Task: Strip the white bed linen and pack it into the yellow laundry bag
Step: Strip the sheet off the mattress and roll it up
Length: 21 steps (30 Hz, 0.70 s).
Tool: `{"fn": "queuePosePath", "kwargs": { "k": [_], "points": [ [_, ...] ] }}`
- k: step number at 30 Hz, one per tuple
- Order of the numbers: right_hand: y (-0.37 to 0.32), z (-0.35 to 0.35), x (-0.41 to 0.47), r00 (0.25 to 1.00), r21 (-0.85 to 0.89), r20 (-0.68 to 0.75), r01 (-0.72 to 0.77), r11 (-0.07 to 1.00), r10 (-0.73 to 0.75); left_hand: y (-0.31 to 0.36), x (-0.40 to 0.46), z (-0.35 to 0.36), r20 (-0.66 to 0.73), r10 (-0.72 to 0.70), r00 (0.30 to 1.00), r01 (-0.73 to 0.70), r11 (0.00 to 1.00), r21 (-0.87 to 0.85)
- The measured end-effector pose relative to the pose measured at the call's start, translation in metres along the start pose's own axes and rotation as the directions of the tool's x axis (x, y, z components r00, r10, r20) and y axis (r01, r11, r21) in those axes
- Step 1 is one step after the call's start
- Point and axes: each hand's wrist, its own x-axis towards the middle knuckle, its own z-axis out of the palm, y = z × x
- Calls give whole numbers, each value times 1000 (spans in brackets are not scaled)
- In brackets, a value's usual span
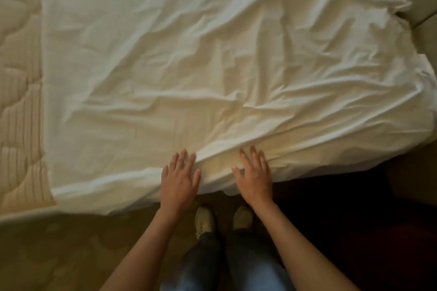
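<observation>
White sheet (212,66) crumpled, covers most of bed, creases fan out from near edge. Left strip of quilted mattress (20,101) bare beside sheet's straight edge. Sheet's near hem hangs over bed edge; far right corner bunched. Left hand (179,178) and right hand (254,172) rest flat on sheet at near edge, fingers straight and spread, gripping nothing. Shoes (204,218) on brown floor (59,250) just below bed. Dark area at right of floor.
</observation>
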Motion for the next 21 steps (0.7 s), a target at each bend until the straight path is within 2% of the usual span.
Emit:
{"fn": "queuePosePath", "kwargs": {
  "k": [4, 8, 11, 13, 17, 21],
  "points": [
    [-29, 18, -20, 990, -17, 107, 91, 996, -89, -34, -28, 15, -72, -86, 994, 77, 991, -112],
    [-55, 36, -36, 980, 51, 144, 128, 991, -134, -68, -58, 31, -128, -159, 979, 133, 973, -188],
    [-73, 49, -53, 960, 100, 178, 203, 974, -219, -88, -84, 40, -168, -297, 940, 232, 917, -325],
    [-86, 60, -65, 938, 121, 202, 263, 957, -283, -102, -103, 45, -184, -403, 897, 281, 839, -465],
    [-118, 93, -88, 887, 81, 254, 377, 923, -385, -138, -137, 52, -154, -595, 789, 313, 605, -732],
    [-154, 124, -109, 862, 30, 227, 460, 888, -454, -176, -156, 49, -47, -705, 708, 336, 396, -855]
  ]
}}
